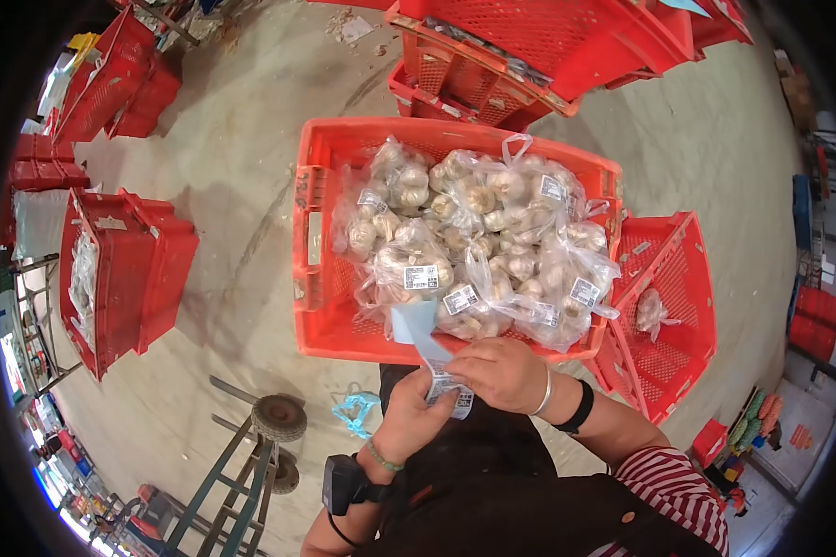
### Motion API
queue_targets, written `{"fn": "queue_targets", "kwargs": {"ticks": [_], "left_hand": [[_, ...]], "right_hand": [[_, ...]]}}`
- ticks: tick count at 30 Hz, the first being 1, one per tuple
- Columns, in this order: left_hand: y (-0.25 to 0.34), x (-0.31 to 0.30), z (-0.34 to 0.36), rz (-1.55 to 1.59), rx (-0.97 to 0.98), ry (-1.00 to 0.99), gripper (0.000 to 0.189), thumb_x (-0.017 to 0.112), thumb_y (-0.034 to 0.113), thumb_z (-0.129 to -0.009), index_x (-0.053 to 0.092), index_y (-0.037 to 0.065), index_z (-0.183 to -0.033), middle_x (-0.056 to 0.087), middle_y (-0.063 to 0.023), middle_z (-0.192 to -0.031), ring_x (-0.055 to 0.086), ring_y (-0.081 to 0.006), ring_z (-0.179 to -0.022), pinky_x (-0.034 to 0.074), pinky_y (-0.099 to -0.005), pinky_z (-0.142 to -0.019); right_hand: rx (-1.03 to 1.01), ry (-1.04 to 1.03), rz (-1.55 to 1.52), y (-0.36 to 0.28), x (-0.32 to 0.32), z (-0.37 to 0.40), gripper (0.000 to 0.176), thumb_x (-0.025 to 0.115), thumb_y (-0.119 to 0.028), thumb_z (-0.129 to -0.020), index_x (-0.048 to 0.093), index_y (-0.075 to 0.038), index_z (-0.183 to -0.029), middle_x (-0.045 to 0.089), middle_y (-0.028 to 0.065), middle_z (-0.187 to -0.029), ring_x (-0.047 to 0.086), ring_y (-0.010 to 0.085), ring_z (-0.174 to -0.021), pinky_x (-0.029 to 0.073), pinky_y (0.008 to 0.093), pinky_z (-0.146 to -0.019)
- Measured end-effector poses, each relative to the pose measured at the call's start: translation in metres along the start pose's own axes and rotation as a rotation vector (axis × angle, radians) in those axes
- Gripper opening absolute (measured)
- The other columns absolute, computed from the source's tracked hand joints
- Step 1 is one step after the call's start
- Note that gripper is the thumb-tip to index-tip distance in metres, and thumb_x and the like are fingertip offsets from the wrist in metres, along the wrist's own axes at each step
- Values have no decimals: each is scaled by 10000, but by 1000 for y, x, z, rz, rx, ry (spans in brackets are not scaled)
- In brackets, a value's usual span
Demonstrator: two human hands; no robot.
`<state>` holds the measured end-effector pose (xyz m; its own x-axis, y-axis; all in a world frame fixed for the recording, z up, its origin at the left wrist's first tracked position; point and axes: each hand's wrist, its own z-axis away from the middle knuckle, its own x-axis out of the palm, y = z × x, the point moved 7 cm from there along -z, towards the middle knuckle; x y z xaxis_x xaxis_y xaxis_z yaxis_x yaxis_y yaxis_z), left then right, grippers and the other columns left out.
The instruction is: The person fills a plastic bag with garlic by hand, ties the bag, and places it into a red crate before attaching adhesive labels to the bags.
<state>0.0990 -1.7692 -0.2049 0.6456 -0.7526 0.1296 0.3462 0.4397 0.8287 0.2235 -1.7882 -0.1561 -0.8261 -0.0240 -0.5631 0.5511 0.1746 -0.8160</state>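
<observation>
My left hand (411, 414) pinches a strip of printed labels (434, 351), whose pale blue backing hangs over the near rim of a red crate (339, 345). Against the same strip, just to the right, the fingers of my right hand (503, 373) are closed on a label. Clear plastic bags of garlic bulbs (478, 200) fill much of the crate. Several of them carry white printed labels, such as the label (421, 278) on a bag near the front. Both hands are close to the crate's near edge.
To the right, a lower red crate (683, 306) contains a bag of garlic (650, 309). More red crates stand at the left (163, 269) and far side (567, 46). A hand truck (241, 473) with dark wheels is at lower left, near blue plastic (355, 411) on the floor.
</observation>
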Motion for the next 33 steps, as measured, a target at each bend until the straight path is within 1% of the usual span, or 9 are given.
{"fn": "queue_targets", "kwargs": {"ticks": [6, 8, 10, 12, 15, 18, 20, 23, 33], "left_hand": [[2, -25, 6, -53, 23, 63, 176, 594, 25, -802, 620, -3, -973, 617, -31, -849, 561, -82, -775, 462, -243, -706], [0, -32, 11, -72, 42, 59, 169, 592, 22, -802, 628, 2, -965, 615, -26, -844, 560, -83, -768, 461, -244, -701], [-8, -39, 18, 58, -42, 70, 167, 596, 21, -797, 635, 10, -959, 613, -17, -845, 562, -83, -771, 461, -249, -701], [-15, -45, 24, 89, -76, 83, 172, 597, 17, -796, 634, 8, -963, 615, -13, -849, 562, -81, -773, 461, -247, -702], [-27, -51, 31, 131, -141, 98, 176, 598, 11, -797, 632, 7, -970, 619, -7, -857, 560, -74, -777, 460, -241, -704], [-34, -53, 35, 153, -181, 98, 176, 604, 9, -800, 632, 7, -974, 624, -5, -861, 560, -71, -779, 459, -237, -708], [-39, -52, 36, 163, -192, 98, 177, 609, 10, -801, 632, 7, -976, 627, -6, -860, 560, -72, -780, 459, -237, -710], [-46, -52, 35, 214, -208, 114, 217, 605, 1, -787, 634, -6, -1001, 626, -77, -939, 595, -130, -837, 476, -261, -739], [-52, -48, 51, 288, -278, 67, 206, 594, 5, -810, 631, -5, -1013, 627, -35, -935, 577, -89, -833, 471, -241, -744]], "right_hand": [[116, -97, 11, 15, 22, -17, 141, 627, -58, -768, 608, -24, -904, 614, 73, -793, 607, 211, -734, 490, 337, -650], [865, -129, -618, 93, 48, -1, 93, 583, -69, -858, 602, -15, -931, 636, 31, -856, 628, 183, -772, 522, 291, -684], [1059, 228, -1296, 174, 62, 6, 90, 535, -17, -834, 571, 12, -911, 593, 17, -775, 594, 144, -756, 490, 271, -660], [1015, 632, -1292, 220, 42, -16, 153, 570, -24, -812, 575, 15, -960, 602, 44, -789, 597, 168, -783, 492, 257, -675], [968, 701, -1114, 270, 28, -47, 150, 562, -11, -798, 589, 19, -943, 608, 51, -862, 595, 149, -825, 504, 283, -689], [801, 482, -90, 288, -6, -73, 138, 582, 1, -762, 606, 18, -897, 608, 65, -964, 613, 190, -844, 511, 322, -713], [142, 476, 582, 252, -21, -93, 138, 564, -24, -756, 634, 3, -871, 601, 76, -1042, 608, 235, -889, 495, 313, -739], [352, -201, 793, 290, 12, -80, 237, 542, -70, -759, 620, -14, -976, 574, 108, -1129, 548, 274, -1034, 463, 344, -812], [393, -341, 758, 279, 3, -82, 339, 603, -65, -688, 576, -43, -1025, 536, 159, -1168, 469, 301, -1133, 423, 386, -891]]}}
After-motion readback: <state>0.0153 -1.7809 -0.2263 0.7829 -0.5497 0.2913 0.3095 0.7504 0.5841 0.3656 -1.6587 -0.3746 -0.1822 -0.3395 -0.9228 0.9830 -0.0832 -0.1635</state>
